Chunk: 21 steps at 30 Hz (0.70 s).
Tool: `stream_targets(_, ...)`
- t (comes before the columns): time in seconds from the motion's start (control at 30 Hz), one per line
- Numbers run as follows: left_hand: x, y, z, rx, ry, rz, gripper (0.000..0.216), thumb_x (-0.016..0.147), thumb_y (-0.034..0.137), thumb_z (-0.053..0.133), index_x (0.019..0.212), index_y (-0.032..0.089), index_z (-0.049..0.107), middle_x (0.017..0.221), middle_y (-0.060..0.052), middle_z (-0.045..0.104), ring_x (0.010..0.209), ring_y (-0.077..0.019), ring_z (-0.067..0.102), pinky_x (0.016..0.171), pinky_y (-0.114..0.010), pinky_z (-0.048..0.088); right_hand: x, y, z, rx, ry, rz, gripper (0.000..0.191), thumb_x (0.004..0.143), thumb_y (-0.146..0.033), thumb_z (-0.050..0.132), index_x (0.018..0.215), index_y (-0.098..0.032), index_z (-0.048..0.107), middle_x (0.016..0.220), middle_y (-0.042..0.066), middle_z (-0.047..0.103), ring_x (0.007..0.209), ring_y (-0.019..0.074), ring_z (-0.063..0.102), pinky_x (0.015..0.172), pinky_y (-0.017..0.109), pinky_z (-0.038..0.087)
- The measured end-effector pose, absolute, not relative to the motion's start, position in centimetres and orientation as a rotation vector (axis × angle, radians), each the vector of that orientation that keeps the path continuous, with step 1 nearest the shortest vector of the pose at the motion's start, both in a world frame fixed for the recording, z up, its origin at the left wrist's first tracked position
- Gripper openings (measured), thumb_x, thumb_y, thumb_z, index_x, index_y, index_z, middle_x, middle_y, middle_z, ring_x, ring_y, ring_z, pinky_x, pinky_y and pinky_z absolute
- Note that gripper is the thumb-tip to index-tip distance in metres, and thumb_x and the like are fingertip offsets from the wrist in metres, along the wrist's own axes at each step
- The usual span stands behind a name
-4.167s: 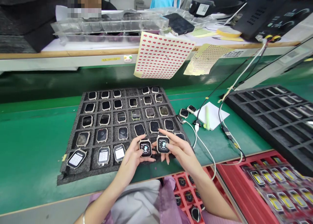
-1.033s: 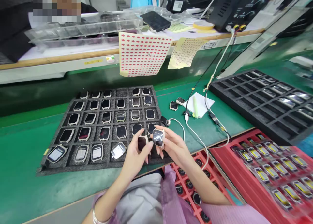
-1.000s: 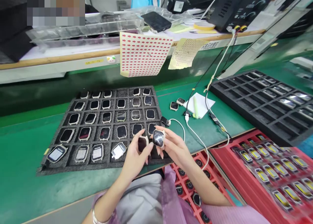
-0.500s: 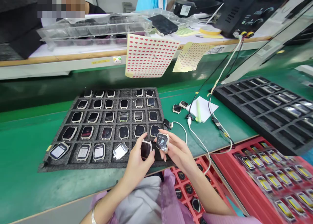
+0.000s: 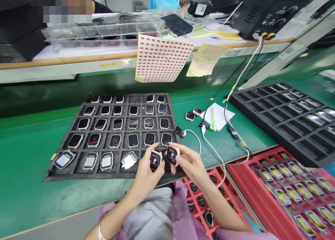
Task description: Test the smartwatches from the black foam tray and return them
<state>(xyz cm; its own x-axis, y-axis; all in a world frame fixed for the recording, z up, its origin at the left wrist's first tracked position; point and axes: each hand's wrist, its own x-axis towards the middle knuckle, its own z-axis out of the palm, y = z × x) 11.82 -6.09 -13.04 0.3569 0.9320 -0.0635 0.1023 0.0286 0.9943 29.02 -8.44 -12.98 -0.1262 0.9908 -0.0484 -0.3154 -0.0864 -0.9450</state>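
Note:
My left hand (image 5: pixel 147 175) grips a small square watch body (image 5: pixel 155 160) with a beige rim and a lit screen. My right hand (image 5: pixel 188 163) pinches a second watch body (image 5: pixel 172 155), its screen also lit. Both are held side by side just above the near right corner of a black foam tray (image 5: pixel 78 170). The tray holds several watch bodies in square pockets; those in the near row, such as one lit watch (image 5: pixel 106 160), show white screens, the others are dark.
A white charging cable (image 5: pixel 209 149) and black cables lie right of the tray beside two loose watches (image 5: pixel 190 115) and a white pad (image 5: pixel 220 111). A second black tray (image 5: pixel 288 117) sits far right. Red crates (image 5: pixel 264 205) stand below the bench edge. Sticker sheets (image 5: pixel 163 58) hang ahead; other people work behind.
The watch in my left hand now shows a lit screen where it was dark. Both hands have lowered slightly and hold the two watches closer to the tray's near edge.

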Motion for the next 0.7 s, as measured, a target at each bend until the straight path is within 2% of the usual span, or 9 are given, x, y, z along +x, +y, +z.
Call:
stream_targets(0.13, 11.68, -6.01, -12.93, 1.413, 1.002, 0.851, 0.042, 0.080, 0.017, 0.052, 0.122, 0.016, 0.046, 0.112, -0.007, 0.062, 0.101, -0.0199, 0.060, 0.089, -0.032, 0.046, 28.98, -8.48, -12.85, -0.961, -1.008, 1.498, 0.035, 0.085, -0.027, 0.065, 0.120, -0.022, 0.061, 0.072, 0.002, 0.064, 0.057, 0.0156, 0.060, 0.056, 0.029, 0.051)
stream_targets(0.43, 11.52, -6.07, -12.86, 1.423, 1.017, 0.859, 0.041, 0.080, 0.017, 0.052, 0.121, 0.017, 0.046, 0.110, -0.007, 0.062, 0.098, -0.0203, 0.060, 0.081, -0.030, 0.048, 28.84, -8.51, -12.66, -0.959, -1.009, 1.461, 0.034, 0.085, -0.026, 0.065, 0.119, -0.024, 0.062, 0.084, 0.003, 0.065, 0.058, 0.0154, 0.061, 0.056, 0.030, 0.052)
stream_targets(0.6, 11.46, -6.10, -12.95, 1.437, 0.993, 0.862, 0.039, 0.080, 0.016, 0.053, 0.119, 0.018, 0.048, 0.110, -0.007, 0.062, 0.096, -0.0203, 0.060, 0.079, -0.029, 0.049, 29.04, -8.58, -12.75, -0.992, -1.039, 1.481, 0.035, 0.085, -0.027, 0.065, 0.119, -0.020, 0.061, 0.071, 0.002, 0.064, 0.056, 0.0166, 0.061, 0.057, 0.031, 0.051)
stream_targets(0.7, 11.51, -6.13, -13.04, 1.425, 0.985, 0.871, 0.040, 0.081, 0.017, 0.052, 0.121, 0.018, 0.046, 0.110, -0.007, 0.062, 0.095, -0.0196, 0.060, 0.080, -0.029, 0.048, 28.99, -8.55, -12.72, -0.995, -1.036, 1.473, 0.036, 0.085, -0.028, 0.066, 0.119, -0.021, 0.061, 0.073, 0.002, 0.064, 0.055, 0.0163, 0.061, 0.056, 0.031, 0.051)
